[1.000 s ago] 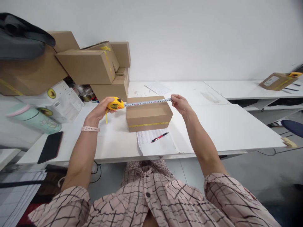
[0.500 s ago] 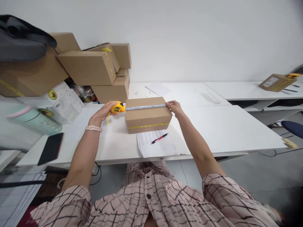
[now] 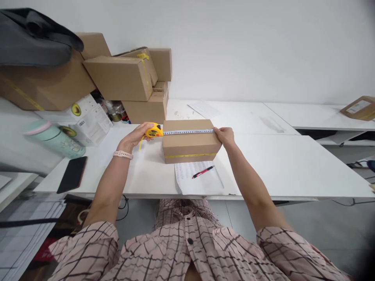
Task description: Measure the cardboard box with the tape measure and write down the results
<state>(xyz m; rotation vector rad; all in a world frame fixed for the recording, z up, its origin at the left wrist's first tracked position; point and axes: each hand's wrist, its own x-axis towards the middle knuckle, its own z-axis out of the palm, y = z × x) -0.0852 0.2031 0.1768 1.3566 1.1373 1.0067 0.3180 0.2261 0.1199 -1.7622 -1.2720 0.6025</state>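
Observation:
My left hand (image 3: 135, 136) is closed around the yellow case of a tape measure (image 3: 154, 130), just left of a brown cardboard box (image 3: 190, 146). From the case the pulled-out blade (image 3: 187, 132) lies across the box top to its right edge. There my right hand (image 3: 225, 135) pinches the blade's end, its fingers touching the box corner. Yellow tape runs along the box's front face. Partly under the box is a printed sheet (image 3: 187, 183), with a red and black pen (image 3: 203, 172) lying on it.
Stacked cardboard boxes (image 3: 117, 80) and a dark grey bag (image 3: 32, 47) fill the back left. Below them stand a mint bottle (image 3: 58, 138) and a phone (image 3: 72, 174) on the white table (image 3: 263, 164). Another labelled box (image 3: 359, 108) sits far right. Loose paper (image 3: 203, 108) lies behind.
The view has shifted, so the scene sits slightly further right. My right hand's fingers have curled in more at the blade's end. The blade still spans the box top.

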